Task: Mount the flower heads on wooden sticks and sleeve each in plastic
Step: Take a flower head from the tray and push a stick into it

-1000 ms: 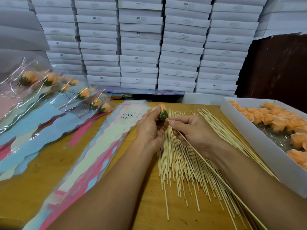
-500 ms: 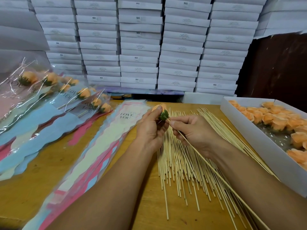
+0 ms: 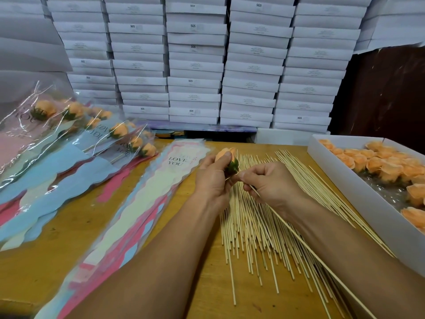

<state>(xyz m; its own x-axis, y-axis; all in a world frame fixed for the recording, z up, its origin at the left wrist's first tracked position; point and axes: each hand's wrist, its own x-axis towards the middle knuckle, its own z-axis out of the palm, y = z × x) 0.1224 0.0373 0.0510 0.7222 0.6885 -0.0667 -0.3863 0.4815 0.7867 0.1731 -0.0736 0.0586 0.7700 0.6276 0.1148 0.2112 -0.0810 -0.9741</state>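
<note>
While the left hand (image 3: 212, 178) grips an orange flower head (image 3: 226, 157) with its thumb on the petals, the right hand (image 3: 271, 183) pinches a wooden stick (image 3: 310, 249) at the green base; whether the tip has entered is hidden by the fingers. Both hover over loose sticks (image 3: 255, 226) on the wooden table (image 3: 46, 261). Empty sleeves (image 3: 147, 203) lie just left, finished sleeved flowers (image 3: 76, 139) at far left, a white tray of flower heads (image 3: 379, 164) at right, and stacked white boxes (image 3: 195, 65) beyond.
</note>
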